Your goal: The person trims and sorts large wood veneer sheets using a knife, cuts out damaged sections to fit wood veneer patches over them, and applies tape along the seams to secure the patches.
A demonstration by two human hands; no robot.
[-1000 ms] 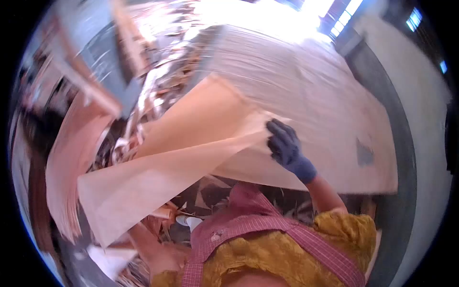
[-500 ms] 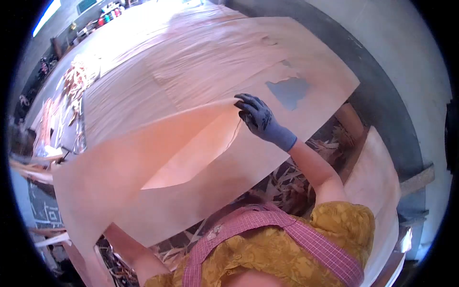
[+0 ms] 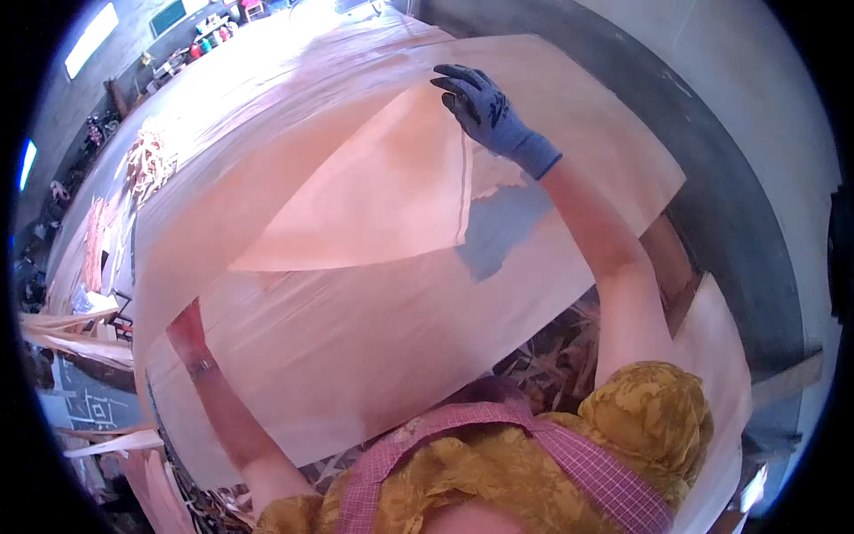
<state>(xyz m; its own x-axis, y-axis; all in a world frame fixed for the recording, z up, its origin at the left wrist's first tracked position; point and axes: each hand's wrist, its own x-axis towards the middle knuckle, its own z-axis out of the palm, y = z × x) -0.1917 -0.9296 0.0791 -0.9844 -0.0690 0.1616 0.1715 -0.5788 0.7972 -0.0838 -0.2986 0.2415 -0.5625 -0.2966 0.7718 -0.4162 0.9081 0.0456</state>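
A large, thin, pale wood veneer sheet point(image 3: 374, 205) bows upward, its near edge lifted off the layer below. At its raised right corner, my right hand point(image 3: 480, 107), in a blue-grey glove with dark fingertips, pinches the edge. My left hand point(image 3: 187, 334), bare and with a band at the wrist, is at the sheet's near left edge; the veneer hides its fingers, but the edge is held up there. Beneath lies another veneer layer point(image 3: 356, 347) on the broad stack. A ragged grey patch point(image 3: 507, 227) shows just right of the lifted sheet.
Veneer scraps point(image 3: 560, 351) litter the floor between my body and the stack. A curved veneer piece point(image 3: 712, 356) stands at my right, near the wall point(image 3: 756, 107). Strips lie in a heap point(image 3: 149, 160) at the far left, and a wooden board point(image 3: 787, 378) juts out at right.
Both hands have moved forward, away from my body, carrying the veneer sheet with them. More of the layer underneath now shows, and my left hand has come partly into view.
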